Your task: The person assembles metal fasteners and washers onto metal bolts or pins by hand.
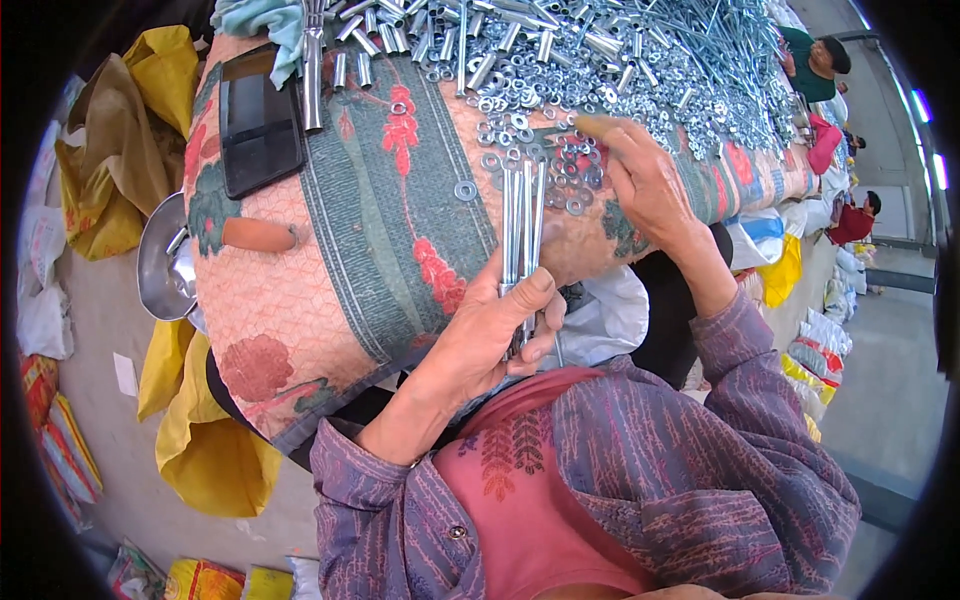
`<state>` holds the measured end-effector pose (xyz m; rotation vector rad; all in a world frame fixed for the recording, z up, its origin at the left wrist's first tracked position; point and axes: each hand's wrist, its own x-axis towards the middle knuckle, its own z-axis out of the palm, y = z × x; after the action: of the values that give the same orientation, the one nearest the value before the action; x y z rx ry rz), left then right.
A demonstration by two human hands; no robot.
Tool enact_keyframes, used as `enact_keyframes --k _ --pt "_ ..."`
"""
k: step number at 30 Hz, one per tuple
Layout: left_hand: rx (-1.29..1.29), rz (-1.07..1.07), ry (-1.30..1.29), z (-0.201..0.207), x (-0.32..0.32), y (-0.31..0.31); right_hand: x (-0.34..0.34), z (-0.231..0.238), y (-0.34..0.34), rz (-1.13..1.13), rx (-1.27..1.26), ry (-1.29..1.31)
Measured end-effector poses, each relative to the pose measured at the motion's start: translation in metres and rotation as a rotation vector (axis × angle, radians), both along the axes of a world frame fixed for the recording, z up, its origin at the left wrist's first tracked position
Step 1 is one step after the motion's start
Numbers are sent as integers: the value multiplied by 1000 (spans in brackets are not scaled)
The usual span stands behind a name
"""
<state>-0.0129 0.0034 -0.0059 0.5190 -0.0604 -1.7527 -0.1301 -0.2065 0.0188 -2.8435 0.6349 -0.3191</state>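
My left hand [510, 318] is closed around a bundle of several long, shiny metal bolts [523, 215], which point up and away over the table's near edge. Just right of them, my right hand [645, 180] reaches over the flat washers [572, 172], fingers extended and apart. A tan covering shows on one fingertip of that hand, and I see nothing held in it. Beyond both hands lies a large heap of metal hardware [640, 75]: nuts, washers, short tubes and long rods.
A flower-patterned cloth [400, 200] covers the table. On its left are a black phone [260, 130], an orange-brown finger-shaped piece [258, 234] and a light blue cloth [265, 25]. A metal bowl [160, 260] and yellow sacks [205, 430] are beside it. People [815, 65] sit far right.
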Motion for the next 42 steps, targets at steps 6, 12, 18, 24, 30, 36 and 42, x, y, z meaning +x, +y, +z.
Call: enact_keyframes --k 6,12,18,24,30,36,42 --pt "18 50 -242 1 7 -3 -12 4 -6 6 11 -90" --pt "50 133 -314 2 2 -3 -19 -2 -6 -204 261 -214" --pt "57 175 -403 -3 -2 -4 -7 -11 -19 -243 209 -101" --pt "75 152 -419 -3 -3 -3 -7 -3 -19 -166 146 11" --pt "71 151 -451 -4 -2 -5 -5 -2 -22 -97 105 14" --pt "63 152 -483 -5 -5 -6 -8 -14 -28 -49 9 -47" --pt "57 143 -532 -9 -8 -5 -4 -23 -34 -115 -116 -59"
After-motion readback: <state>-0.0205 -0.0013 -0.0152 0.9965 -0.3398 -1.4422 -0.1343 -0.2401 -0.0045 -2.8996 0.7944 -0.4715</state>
